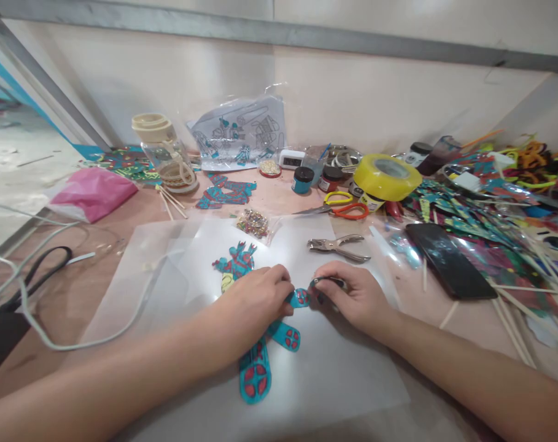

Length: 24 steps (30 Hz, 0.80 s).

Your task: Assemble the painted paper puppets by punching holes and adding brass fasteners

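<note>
My left hand [260,291] is closed on a blue-and-red painted cutout strip [300,298], pinching it from the left. At the strip's right end, my right hand [352,291] is closed around a small dark metal tool [316,283], mostly hidden by the fingers, so its kind is unclear. Under and beside my left hand lie more painted cutouts: a rounded blue piece [255,379] with red shapes, a shorter strip [285,336] and a figure-like part [238,261]. All rest on a translucent white sheet [343,374]. A single-hole punch [339,247] lies just beyond my right hand.
A bag of beads [255,224], scissors [336,207], paint jars [302,179] and a yellow tape roll [387,176] stand behind. To the right are a phone [450,261], sticks and piled cutouts. A jar [163,150], pink bag [101,193] and white cable [62,348] are left.
</note>
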Available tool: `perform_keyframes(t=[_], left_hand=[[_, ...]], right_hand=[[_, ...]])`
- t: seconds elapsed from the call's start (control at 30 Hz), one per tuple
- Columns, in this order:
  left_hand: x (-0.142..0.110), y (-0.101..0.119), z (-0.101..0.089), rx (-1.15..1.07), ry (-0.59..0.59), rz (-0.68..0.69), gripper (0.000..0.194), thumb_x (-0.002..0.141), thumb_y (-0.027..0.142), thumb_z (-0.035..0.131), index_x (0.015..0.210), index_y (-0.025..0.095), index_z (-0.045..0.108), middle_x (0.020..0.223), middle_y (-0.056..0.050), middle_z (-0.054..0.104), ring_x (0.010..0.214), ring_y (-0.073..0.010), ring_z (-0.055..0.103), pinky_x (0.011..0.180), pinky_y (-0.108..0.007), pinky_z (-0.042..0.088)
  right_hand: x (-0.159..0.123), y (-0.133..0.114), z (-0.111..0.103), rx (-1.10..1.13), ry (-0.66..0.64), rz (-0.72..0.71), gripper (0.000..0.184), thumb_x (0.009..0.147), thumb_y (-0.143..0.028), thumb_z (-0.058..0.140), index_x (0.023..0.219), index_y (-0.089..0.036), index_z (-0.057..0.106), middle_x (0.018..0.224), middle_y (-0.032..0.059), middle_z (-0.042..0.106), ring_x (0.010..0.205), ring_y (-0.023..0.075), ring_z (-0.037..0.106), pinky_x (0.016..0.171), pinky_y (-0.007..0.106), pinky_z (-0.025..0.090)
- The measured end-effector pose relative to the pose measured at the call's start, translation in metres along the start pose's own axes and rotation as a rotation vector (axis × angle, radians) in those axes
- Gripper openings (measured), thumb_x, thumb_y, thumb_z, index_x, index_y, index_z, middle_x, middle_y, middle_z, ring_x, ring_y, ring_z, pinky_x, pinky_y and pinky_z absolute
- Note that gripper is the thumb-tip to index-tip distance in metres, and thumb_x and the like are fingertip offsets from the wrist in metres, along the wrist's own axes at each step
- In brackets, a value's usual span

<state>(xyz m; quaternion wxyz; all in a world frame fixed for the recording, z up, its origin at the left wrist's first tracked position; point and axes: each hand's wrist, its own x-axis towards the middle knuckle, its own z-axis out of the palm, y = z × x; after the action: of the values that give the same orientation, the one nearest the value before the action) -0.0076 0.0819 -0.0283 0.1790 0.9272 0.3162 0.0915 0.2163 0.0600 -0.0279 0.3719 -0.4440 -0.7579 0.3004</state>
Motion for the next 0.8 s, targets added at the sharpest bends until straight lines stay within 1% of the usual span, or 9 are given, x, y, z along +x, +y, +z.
perform_keyframes(t=[0.03, 0.1, 0.23, 0.33, 0.4, 0.5, 0.63, 0.7, 0.8], left_hand=[[0.000, 0.000, 0.000, -0.022, -0.008, -0.023, 0.015, 0.093, 0.025, 0.059, 0.105, 0.018, 0.065, 0.111, -0.007, 0.061, 0.089, -0.0208, 0.064, 0.081, -0.034, 0.053], [0.001, 0.002, -0.001, -0.057, -0.015, -0.070, 0.018, 0.090, 0.023, 0.061, 0.108, 0.020, 0.064, 0.114, -0.006, 0.059, 0.090, -0.0208, 0.065, 0.080, -0.032, 0.053], [0.002, 0.008, -0.002, -0.154, 0.014, -0.151, 0.040, 0.083, 0.013, 0.063, 0.121, 0.026, 0.057, 0.123, -0.006, 0.056, 0.094, -0.0200, 0.067, 0.082, -0.030, 0.054], [0.004, 0.011, 0.000, -0.247, 0.011, -0.199, 0.059, 0.077, 0.002, 0.061, 0.129, 0.028, 0.053, 0.128, -0.006, 0.057, 0.097, -0.0190, 0.068, 0.084, -0.028, 0.055], [0.006, 0.011, 0.001, -0.283, 0.001, -0.209, 0.065, 0.074, -0.003, 0.060, 0.131, 0.028, 0.051, 0.129, -0.006, 0.058, 0.099, -0.0190, 0.068, 0.086, -0.027, 0.056], [0.006, 0.008, 0.003, -0.277, 0.018, -0.177, 0.066, 0.075, -0.002, 0.061, 0.133, 0.028, 0.050, 0.127, -0.006, 0.061, 0.102, -0.0202, 0.067, 0.090, -0.029, 0.056], [0.002, 0.004, 0.004, -0.192, 0.094, -0.124, 0.065, 0.081, 0.002, 0.058, 0.136, 0.032, 0.043, 0.126, -0.005, 0.060, 0.102, -0.0197, 0.067, 0.090, -0.032, 0.056], [-0.002, 0.003, 0.004, -0.141, 0.148, -0.077, 0.065, 0.085, 0.002, 0.053, 0.139, 0.035, 0.039, 0.128, -0.004, 0.058, 0.103, -0.0193, 0.065, 0.090, -0.033, 0.056], [-0.004, 0.001, 0.004, -0.088, 0.199, -0.030, 0.064, 0.090, 0.004, 0.048, 0.143, 0.035, 0.033, 0.131, -0.006, 0.056, 0.107, -0.0192, 0.064, 0.091, -0.034, 0.055]], right_hand=[[0.001, 0.000, 0.000, 0.035, -0.004, 0.049, 0.017, 0.095, -0.026, 0.054, 0.082, -0.020, 0.062, 0.069, 0.0005, 0.068, 0.060, 0.0129, 0.062, 0.057, 0.024, 0.049], [0.002, -0.001, 0.000, 0.064, -0.021, 0.071, 0.018, 0.095, -0.028, 0.054, 0.082, -0.020, 0.063, 0.070, 0.0007, 0.068, 0.060, 0.0131, 0.062, 0.057, 0.024, 0.049], [0.002, -0.001, 0.001, 0.016, -0.028, -0.049, 0.020, 0.096, -0.028, 0.052, 0.083, -0.020, 0.065, 0.078, 0.0030, 0.068, 0.071, 0.0151, 0.063, 0.067, 0.027, 0.050], [0.002, 0.000, 0.001, 0.008, -0.007, -0.115, 0.022, 0.097, -0.030, 0.052, 0.081, -0.021, 0.064, 0.077, 0.0025, 0.064, 0.072, 0.0146, 0.062, 0.065, 0.026, 0.049], [0.002, 0.002, 0.002, 0.011, 0.000, -0.133, 0.024, 0.097, -0.033, 0.051, 0.081, -0.021, 0.063, 0.079, 0.0032, 0.064, 0.073, 0.0148, 0.062, 0.066, 0.026, 0.049], [0.002, 0.003, 0.002, 0.013, -0.011, -0.127, 0.027, 0.098, -0.037, 0.050, 0.081, -0.021, 0.064, 0.082, 0.0041, 0.065, 0.077, 0.0160, 0.062, 0.068, 0.027, 0.049], [0.005, 0.004, 0.002, -0.063, -0.043, -0.053, 0.030, 0.096, -0.036, 0.054, 0.073, -0.021, 0.064, 0.071, 0.0010, 0.066, 0.076, 0.0174, 0.060, 0.076, 0.032, 0.046], [0.007, 0.004, 0.002, -0.089, -0.060, -0.017, 0.028, 0.095, -0.036, 0.056, 0.075, -0.021, 0.066, 0.076, 0.0023, 0.069, 0.082, 0.0192, 0.061, 0.080, 0.034, 0.046], [0.008, 0.004, 0.001, -0.087, -0.079, -0.002, 0.024, 0.094, -0.035, 0.057, 0.078, -0.021, 0.069, 0.084, 0.0039, 0.070, 0.086, 0.0200, 0.062, 0.079, 0.034, 0.047]])
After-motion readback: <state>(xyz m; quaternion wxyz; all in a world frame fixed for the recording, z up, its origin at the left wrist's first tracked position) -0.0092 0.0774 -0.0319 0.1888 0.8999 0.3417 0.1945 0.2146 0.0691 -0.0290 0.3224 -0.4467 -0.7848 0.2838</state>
